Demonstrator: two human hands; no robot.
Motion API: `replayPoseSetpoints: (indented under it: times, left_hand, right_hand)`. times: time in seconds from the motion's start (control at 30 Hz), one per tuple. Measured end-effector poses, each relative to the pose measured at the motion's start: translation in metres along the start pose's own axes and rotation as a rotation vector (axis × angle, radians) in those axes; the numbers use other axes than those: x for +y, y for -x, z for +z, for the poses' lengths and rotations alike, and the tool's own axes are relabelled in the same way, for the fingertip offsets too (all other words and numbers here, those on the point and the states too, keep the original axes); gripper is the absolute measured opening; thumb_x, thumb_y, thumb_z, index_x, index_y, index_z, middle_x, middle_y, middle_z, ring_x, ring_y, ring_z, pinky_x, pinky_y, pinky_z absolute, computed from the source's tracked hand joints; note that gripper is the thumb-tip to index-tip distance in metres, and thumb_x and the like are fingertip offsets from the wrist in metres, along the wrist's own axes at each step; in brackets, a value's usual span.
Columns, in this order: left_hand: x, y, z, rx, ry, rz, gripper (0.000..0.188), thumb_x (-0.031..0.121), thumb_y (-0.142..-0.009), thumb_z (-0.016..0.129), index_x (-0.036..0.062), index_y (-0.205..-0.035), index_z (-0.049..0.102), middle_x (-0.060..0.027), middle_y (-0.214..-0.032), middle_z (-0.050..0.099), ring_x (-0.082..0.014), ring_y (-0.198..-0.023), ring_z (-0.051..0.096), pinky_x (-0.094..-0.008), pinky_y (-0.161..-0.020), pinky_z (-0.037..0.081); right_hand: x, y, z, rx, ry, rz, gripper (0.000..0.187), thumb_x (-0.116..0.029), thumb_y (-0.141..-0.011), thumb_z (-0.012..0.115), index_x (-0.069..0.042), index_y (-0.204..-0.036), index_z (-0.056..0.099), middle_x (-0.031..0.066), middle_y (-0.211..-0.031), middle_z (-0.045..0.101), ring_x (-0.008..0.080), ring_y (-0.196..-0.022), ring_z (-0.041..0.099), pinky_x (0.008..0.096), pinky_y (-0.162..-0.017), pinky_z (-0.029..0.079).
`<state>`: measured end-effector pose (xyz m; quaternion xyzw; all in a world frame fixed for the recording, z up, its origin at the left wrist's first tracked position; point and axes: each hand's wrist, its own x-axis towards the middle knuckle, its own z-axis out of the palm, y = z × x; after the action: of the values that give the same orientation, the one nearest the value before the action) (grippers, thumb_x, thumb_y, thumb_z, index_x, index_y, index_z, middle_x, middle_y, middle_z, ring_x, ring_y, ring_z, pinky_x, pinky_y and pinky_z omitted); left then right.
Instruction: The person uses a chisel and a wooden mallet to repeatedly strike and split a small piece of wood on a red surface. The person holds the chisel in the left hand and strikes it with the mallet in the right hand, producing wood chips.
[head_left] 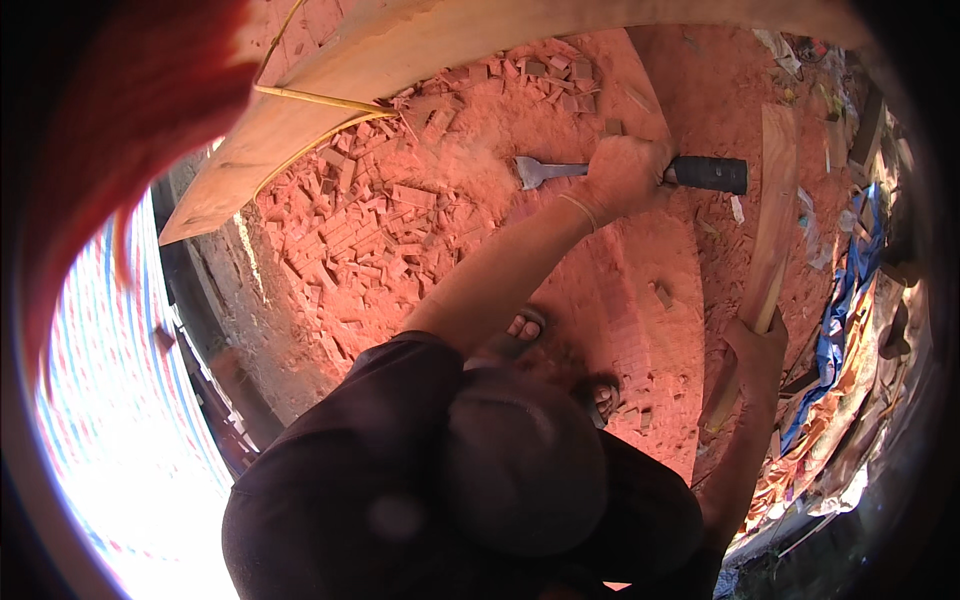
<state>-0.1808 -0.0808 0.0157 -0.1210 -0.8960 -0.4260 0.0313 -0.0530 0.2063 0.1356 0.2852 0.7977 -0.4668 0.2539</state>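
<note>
My left hand (625, 172) grips a chisel near the middle. Its flat metal blade (540, 173) points left, and its black handle (712, 174) sticks out to the right of my fist. A thin band circles that wrist. On the right, my right hand (757, 350) is wrapped round a long pale wooden batten (776, 210), which runs away from me. Under my left hand lies a wide reddish wooden plank (650, 270) dusted with red powder; the frame does not show whether the blade touches anything.
Red wood chips (370, 220) litter the ground left of the plank. A large curved timber (420, 55) crosses the far side, with a yellow strap (325, 100) against it. Blue sheeting (835, 330) and debris lie at right. Sandalled feet (525, 325) stand near the plank. A striped sheet (110, 350) glares at left.
</note>
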Motion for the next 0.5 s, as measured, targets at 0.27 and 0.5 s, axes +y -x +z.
replayPoseSetpoints:
  times: [0.27, 0.5]
  left_hand:
    - [0.000, 0.001, -0.005, 0.047, 0.051, 0.004, 0.018, 0.022, -0.068, 0.078, 0.0132, -0.076, 0.064, -0.0095, -0.068, 0.065, -0.0389, -0.069, 0.063, -0.0477, -0.062, 0.054]
    - [-0.002, 0.008, -0.015, -0.027, 0.059, -0.028, 0.017, 0.019, -0.069, 0.078, 0.0128, -0.076, 0.064, -0.0096, -0.067, 0.065, -0.0372, -0.069, 0.064, -0.0461, -0.064, 0.055]
  right_hand:
    - [-0.141, 0.021, -0.056, 0.386, -0.817, -0.465, 0.026, -0.025, -0.092, 0.068, -0.003, -0.102, 0.058, 0.0038, -0.086, 0.056, 0.0154, -0.082, 0.057, 0.0303, -0.073, 0.050]
    - [-0.011, 0.012, 0.014, 0.042, 0.119, -0.024, 0.030, -0.008, -0.078, 0.070, 0.005, -0.103, 0.060, 0.0073, -0.075, 0.062, 0.0158, -0.063, 0.061, 0.0303, -0.056, 0.049]
